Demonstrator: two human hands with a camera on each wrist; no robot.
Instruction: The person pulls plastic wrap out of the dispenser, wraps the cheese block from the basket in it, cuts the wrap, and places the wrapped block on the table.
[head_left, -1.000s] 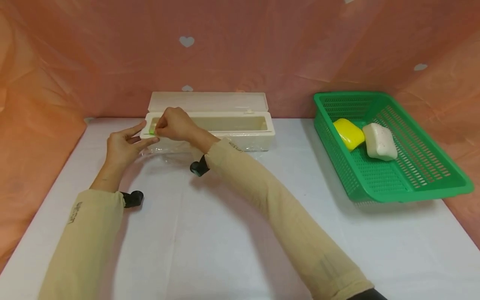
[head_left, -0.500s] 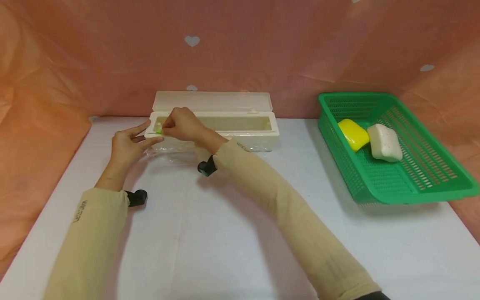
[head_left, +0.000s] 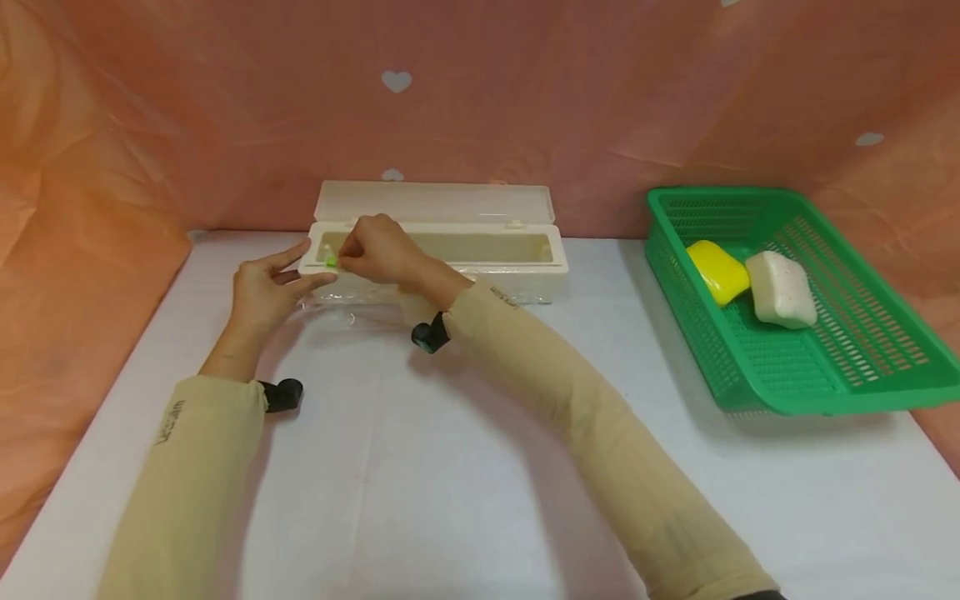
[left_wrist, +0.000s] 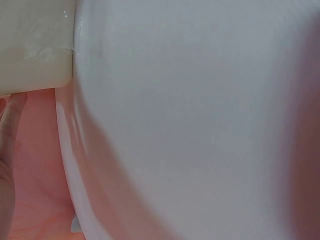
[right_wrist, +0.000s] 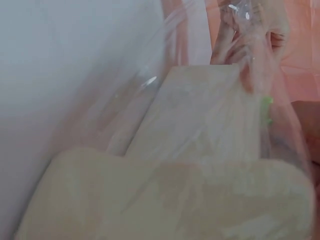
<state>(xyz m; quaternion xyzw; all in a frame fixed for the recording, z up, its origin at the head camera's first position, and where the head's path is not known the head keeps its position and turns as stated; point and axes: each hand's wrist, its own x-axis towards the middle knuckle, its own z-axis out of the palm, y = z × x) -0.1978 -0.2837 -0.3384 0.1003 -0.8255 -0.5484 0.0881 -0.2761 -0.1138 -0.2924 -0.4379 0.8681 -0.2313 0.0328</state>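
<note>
A long cream cling film dispenser (head_left: pixel 517 285) stands at the back of the table, its lid (head_left: pixel 435 200) raised. My left hand (head_left: pixel 258 292) holds its left end between thumb and fingers; in the left wrist view a finger (left_wrist: pixel 11 125) reaches the box end. At the front rim, my right hand (head_left: pixel 386 254) pinches a small green slide cutter (head_left: pixel 332 262) near the left end. Clear film (head_left: pixel 352 317) hangs down the front onto the table. The right wrist view shows the film (right_wrist: pixel 150 82) stretched in front of the box (right_wrist: pixel 200 110).
On the right stands a green basket (head_left: pixel 750 390) with a yellow packet (head_left: pixel 717 272) and a white soap-like block (head_left: pixel 782 289) inside. A white cloth (head_left: pixel 450 467) covers the table. Orange sheeting (head_left: pixel 585 92) rises behind and at the sides.
My right hand has slid slightly right along the dispenser's rim with the green slide cutter. My left hand keeps its hold on the end. The whole head view has shifted.
</note>
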